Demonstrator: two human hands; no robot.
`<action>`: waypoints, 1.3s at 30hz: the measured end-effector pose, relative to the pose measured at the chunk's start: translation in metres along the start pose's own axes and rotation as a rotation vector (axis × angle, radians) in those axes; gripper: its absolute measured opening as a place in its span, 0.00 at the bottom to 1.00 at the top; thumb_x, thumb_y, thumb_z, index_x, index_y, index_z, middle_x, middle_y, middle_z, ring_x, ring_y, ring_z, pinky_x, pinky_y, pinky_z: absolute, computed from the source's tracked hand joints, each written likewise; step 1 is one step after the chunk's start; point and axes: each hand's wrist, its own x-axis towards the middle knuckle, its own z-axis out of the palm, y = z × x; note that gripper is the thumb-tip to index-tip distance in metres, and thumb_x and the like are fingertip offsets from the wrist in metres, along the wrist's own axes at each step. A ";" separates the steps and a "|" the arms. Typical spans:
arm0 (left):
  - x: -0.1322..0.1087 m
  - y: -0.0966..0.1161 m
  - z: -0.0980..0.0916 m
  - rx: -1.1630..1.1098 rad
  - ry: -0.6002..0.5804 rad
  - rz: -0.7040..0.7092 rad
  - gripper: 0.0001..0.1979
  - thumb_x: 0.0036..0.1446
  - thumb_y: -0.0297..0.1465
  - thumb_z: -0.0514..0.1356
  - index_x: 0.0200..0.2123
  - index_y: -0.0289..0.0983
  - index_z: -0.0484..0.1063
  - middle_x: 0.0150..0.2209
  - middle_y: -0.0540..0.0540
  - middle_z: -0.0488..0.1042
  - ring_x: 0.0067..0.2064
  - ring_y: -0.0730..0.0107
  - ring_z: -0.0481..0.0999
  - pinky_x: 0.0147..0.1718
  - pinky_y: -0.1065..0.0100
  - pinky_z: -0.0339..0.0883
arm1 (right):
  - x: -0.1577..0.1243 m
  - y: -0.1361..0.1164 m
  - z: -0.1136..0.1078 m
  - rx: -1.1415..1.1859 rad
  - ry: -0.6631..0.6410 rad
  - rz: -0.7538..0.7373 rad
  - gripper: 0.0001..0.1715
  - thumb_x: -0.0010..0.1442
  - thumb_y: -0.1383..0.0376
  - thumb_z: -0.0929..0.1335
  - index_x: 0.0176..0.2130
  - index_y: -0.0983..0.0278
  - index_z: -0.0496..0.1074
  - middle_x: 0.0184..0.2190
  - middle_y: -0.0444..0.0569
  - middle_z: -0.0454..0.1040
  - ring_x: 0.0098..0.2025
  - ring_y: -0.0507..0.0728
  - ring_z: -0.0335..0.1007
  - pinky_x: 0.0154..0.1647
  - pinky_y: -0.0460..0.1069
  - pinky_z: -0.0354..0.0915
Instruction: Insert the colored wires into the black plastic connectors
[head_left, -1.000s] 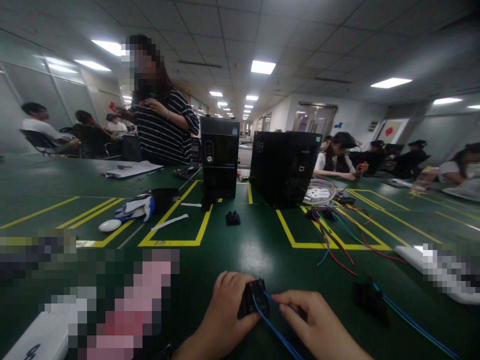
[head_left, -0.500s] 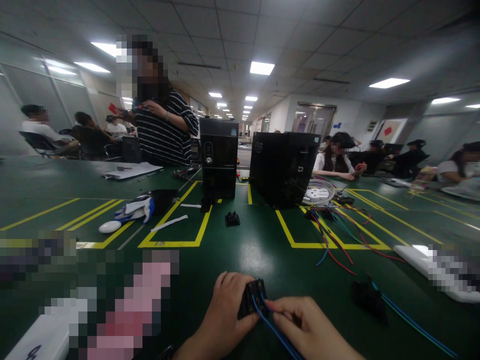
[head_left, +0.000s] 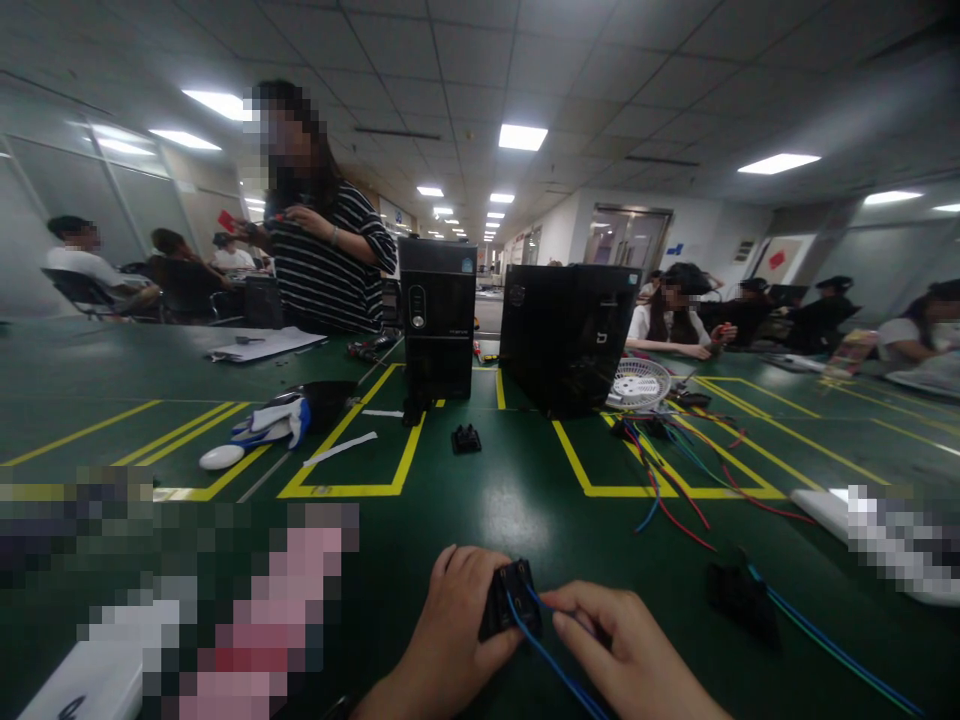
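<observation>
1. Your left hand (head_left: 450,630) was curled around a small black connector block (head_left: 508,598), gripping it from the left side at the near edge of the green table (head_left: 510,490).
2. Your right hand (head_left: 622,650) was pinched on a blue wire (head_left: 551,665) just beside the block, thumb and forefinger closed on it where it met the block's face.
3. That wire ran from the block down toward you, between your two hands, and out of the bottom of the view.
4. To your right, apart from your hands, lay another black block (head_left: 739,600) with blue wires (head_left: 832,645) trailing off toward the right.
5. Farther out, red and blue loose wires (head_left: 667,480) sprawled across a yellow-taped box.
6. Two black computer cases (head_left: 437,315) stood upright at mid-table, with a white fan grille (head_left: 637,383) just beside the right one.
7. A small black part (head_left: 466,438) lay alone between the taped boxes.
8. A white and blue glove (head_left: 271,420) lay to the left.
9. A person in a striped shirt (head_left: 326,265) stood behind the table.
</observation>
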 end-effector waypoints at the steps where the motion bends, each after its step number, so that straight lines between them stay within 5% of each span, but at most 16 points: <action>1: 0.000 0.000 0.000 -0.003 -0.002 0.003 0.18 0.53 0.31 0.64 0.47 0.41 0.65 0.45 0.46 0.72 0.48 0.56 0.68 0.55 0.47 0.52 | 0.000 0.000 0.001 -0.003 -0.013 -0.011 0.19 0.62 0.60 0.62 0.43 0.66 0.77 0.22 0.44 0.72 0.25 0.54 0.65 0.26 0.46 0.59; 13: -0.001 0.001 -0.001 -0.023 0.011 -0.001 0.17 0.54 0.34 0.63 0.47 0.42 0.65 0.46 0.45 0.72 0.49 0.54 0.68 0.55 0.46 0.53 | -0.003 -0.006 -0.012 -0.228 -0.052 -0.014 0.14 0.61 0.65 0.62 0.43 0.58 0.76 0.28 0.44 0.77 0.31 0.56 0.73 0.32 0.49 0.61; 22: 0.000 0.000 -0.001 -0.014 0.008 0.022 0.17 0.55 0.32 0.63 0.47 0.42 0.65 0.45 0.45 0.72 0.48 0.56 0.68 0.53 0.49 0.55 | -0.005 -0.006 -0.003 -0.079 0.004 -0.072 0.15 0.64 0.64 0.61 0.42 0.61 0.76 0.30 0.45 0.78 0.32 0.55 0.73 0.33 0.47 0.63; 30: 0.000 -0.001 -0.001 -0.033 0.018 0.035 0.18 0.54 0.32 0.64 0.47 0.42 0.65 0.45 0.47 0.72 0.47 0.57 0.68 0.52 0.52 0.57 | -0.007 -0.007 -0.003 -0.265 -0.102 -0.115 0.15 0.63 0.65 0.61 0.41 0.59 0.76 0.36 0.48 0.80 0.37 0.58 0.76 0.36 0.47 0.65; 39: 0.000 -0.001 0.001 -0.022 0.027 0.019 0.19 0.52 0.30 0.64 0.47 0.42 0.65 0.45 0.46 0.72 0.48 0.56 0.69 0.53 0.50 0.56 | -0.006 -0.008 0.000 -0.215 0.045 -0.154 0.18 0.66 0.65 0.58 0.46 0.60 0.74 0.39 0.50 0.79 0.41 0.57 0.76 0.41 0.49 0.68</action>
